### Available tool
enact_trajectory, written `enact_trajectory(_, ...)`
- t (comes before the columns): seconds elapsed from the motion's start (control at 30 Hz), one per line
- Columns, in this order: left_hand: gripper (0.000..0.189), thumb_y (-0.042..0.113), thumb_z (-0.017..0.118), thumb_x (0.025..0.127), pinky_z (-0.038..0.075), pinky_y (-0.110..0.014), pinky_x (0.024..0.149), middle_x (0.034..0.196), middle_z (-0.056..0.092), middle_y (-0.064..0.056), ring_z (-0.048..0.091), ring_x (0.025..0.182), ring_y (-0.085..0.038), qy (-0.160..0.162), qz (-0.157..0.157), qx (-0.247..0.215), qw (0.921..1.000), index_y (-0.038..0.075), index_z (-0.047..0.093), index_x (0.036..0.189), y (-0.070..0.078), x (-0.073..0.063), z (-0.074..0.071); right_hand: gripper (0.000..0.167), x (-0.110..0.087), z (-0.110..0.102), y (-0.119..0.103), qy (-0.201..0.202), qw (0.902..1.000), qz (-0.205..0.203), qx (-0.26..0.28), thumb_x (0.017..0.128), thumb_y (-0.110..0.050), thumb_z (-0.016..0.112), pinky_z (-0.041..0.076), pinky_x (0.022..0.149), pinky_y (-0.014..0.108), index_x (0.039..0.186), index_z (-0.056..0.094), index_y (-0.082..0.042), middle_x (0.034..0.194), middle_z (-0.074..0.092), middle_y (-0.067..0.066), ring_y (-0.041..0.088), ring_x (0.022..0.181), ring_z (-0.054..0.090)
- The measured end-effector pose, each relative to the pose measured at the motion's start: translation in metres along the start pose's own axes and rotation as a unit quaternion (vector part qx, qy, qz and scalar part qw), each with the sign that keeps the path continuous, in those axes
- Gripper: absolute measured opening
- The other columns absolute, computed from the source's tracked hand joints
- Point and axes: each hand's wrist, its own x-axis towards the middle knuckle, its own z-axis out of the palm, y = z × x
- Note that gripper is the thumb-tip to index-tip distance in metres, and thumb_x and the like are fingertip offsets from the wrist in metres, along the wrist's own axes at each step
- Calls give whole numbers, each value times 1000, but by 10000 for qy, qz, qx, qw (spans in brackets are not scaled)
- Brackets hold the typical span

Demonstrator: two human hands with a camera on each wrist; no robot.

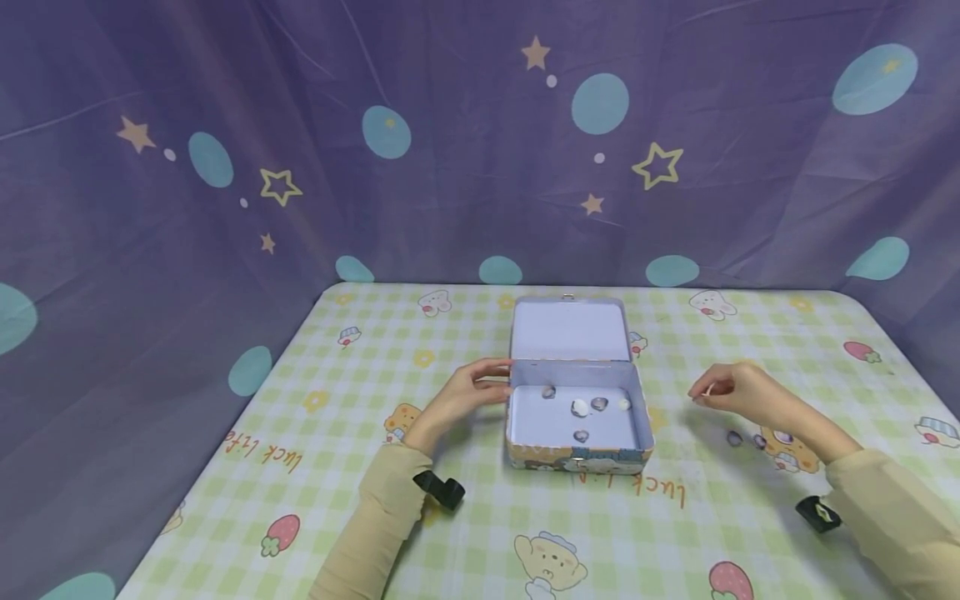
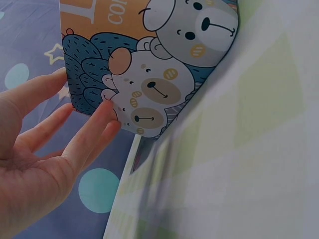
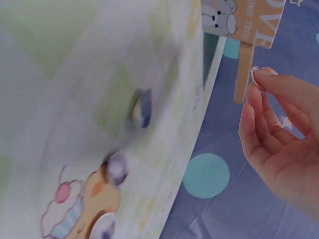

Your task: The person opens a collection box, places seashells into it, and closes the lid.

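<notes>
Sleeves [image 1: 386, 508] flank a tin [image 1: 538, 457] holding five shells [image 1: 580, 407].

The box [image 1: 536, 458] in front of you looks like thin tin plate, its printed outer walls smooth and satiny, while the inside of its lid [image 1: 570, 331] is plain pale metal with a soft sheen. The shells [image 3: 118, 169] you see look hard, smooth and lightly glossy, and your tabletop [image 1: 360, 467] has a smooth printed covering, though you cannot tell whether it is cloth or plastic. Your curtain [image 1: 465, 208] is thin, creased fabric with a faint sheen, your sleeves [image 1: 378, 492] are matt cloth, and your wrist cameras [image 1: 450, 493] look like black plastic.
</notes>
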Motion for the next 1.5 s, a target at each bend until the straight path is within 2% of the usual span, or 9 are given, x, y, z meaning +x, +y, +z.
enact_trajectory(0.33,49,0,57,83,48,-31,87,129,39,-28,46,112,-39,40,6,171,9998,-5,39,129,-1,0,0,14,3,2,-21,257,9992,-288,35,76,2,64,51,64,17,83,67,-10,80,65,-5,-1,70,54)
enact_trajectory(0.47,49,-1,57,83,48,-32,87,129,39,-28,45,112,-40,25,32,132,9999,-6,39,129,-2,0,-1,17,5,4,-28,414,9980,-470,-82,76,1,65,52,65,19,81,67,-16,79,64,-7,-2,70,54)
enact_trajectory(0.77,49,-2,56,83,49,-32,86,129,38,-30,42,113,-44,-45,89,-16,9999,-7,38,129,-2,0,-2,19,9,10,-42,593,9939,-929,-14,75,3,64,51,62,19,80,67,-15,78,63,-7,-1,68,53)
enact_trajectory(0.97,50,-2,56,83,49,-32,86,128,38,-30,43,113,-43,-34,88,-26,10000,-7,38,129,-2,0,-2,20,11,16,-49,529,9915,-1171,202,75,4,65,49,61,18,82,66,-15,79,62,-6,1,67,51)
enact_trajectory(1.13,49,-3,56,83,49,-32,86,128,38,-30,42,113,-44,-27,87,-51,9999,-7,38,129,-2,1,-1,17,14,20,-52,453,9902,-1289,295,74,6,65,49,61,18,82,67,-10,78,61,-6,1,66,50)
enact_trajectory(1.27,49,-3,56,83,49,-32,86,128,38,-30,43,113,-43,-7,79,-46,10000,-7,38,129,-2,0,-1,16,16,24,-56,404,9904,-1276,356,73,8,64,49,61,18,81,67,-6,78,61,-6,1,66,50)
enact_trajectory(1.5,49,-2,57,83,48,-32,86,128,38,-30,43,113,-43,-5,62,-17,10000,-7,38,128,-2,1,-1,18,19,31,-63,236,9921,-1149,450,76,4,64,49,62,20,82,67,-13,80,61,-7,2,68,51)
